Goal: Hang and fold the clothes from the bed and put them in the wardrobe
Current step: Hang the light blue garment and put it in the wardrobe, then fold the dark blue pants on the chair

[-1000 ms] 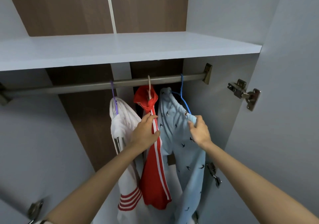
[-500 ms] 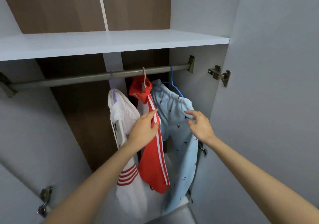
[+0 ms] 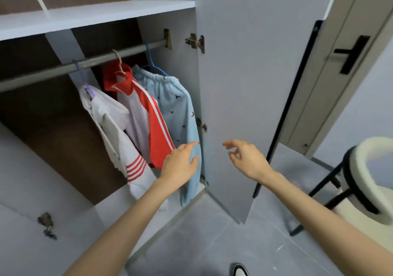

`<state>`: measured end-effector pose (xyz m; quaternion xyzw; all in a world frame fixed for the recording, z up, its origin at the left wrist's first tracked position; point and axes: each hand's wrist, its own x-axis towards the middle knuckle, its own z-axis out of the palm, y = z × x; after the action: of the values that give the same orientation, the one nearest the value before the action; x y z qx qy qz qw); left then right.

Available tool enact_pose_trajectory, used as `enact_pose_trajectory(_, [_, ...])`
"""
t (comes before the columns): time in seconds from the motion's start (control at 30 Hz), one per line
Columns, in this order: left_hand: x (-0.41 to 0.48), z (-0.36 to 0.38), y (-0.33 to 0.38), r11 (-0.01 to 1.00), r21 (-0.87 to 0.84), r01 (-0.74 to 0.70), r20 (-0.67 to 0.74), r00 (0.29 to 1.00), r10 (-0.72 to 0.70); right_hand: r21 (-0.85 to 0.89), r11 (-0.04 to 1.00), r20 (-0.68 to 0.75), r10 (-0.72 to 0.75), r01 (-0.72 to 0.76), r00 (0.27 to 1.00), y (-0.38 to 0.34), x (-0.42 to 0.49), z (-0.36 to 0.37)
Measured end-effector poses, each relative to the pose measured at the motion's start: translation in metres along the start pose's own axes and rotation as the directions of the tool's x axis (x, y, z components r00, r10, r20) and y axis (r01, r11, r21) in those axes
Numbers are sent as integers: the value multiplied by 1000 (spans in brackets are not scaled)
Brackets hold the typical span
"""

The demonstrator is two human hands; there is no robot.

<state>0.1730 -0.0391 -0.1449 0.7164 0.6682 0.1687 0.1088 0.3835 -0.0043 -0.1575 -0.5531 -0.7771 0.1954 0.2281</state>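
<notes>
- Head view, the task: 3 garments hang from the rail inside the wardrobe, each on its own hanger. They are a white top with red stripes nearest the rail's middle, a red and white jacket next to it, and light blue trousers at the rail's right end, beside the open door.
- The hanging of these 3 looks done. The shelf above the rail shows no folded pile on the part in view. The bed is out of view, so I cannot tell how many clothes remain; folding likely remains.
- Head view, the hands: the left hand sits well below the rail with fingers straight and relaxed, lying against the lower leg of the light blue trousers and gripping nothing.
- The right hand hangs below and right of the rail's end, in front of the door, fingers loosely curled and apart, holding nothing and touching nothing.
</notes>
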Motion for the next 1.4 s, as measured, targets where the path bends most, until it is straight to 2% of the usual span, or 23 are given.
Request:
enact_pose_trajectory(0.17, [-20,32,73,977,37,-212,165,965,203,-65,985,-79,152,-157,985,45,-85,-31])
enact_pose_trajectory(0.33, [-38,74,151,933,-24,-360,260,899,353,-13,939,-180,337,-344,924,94,-170,-67])
enact_pose_trajectory(0.57, [-81,139,286,824,-144,-548,355,749,560,102,807,-297,583,-581,756,167,-319,-113])
enact_pose_trajectory(0.83, [-165,222,432,715,-227,-661,409,601,686,161,629,-327,761,-761,560,241,-502,-156])
enact_pose_trajectory(1.0, [-207,268,499,671,-272,-690,482,506,716,260,498,-305,855,-827,419,280,-588,-169])
enact_pose_trajectory(1.13, [-219,309,538,703,-339,-625,562,465,684,322,426,-326,888,-845,324,315,-629,-176])
enact_pose_trajectory(1.4, [-198,425,592,793,-363,-490,702,415,578,365,331,-312,924,-870,221,411,-660,-183])
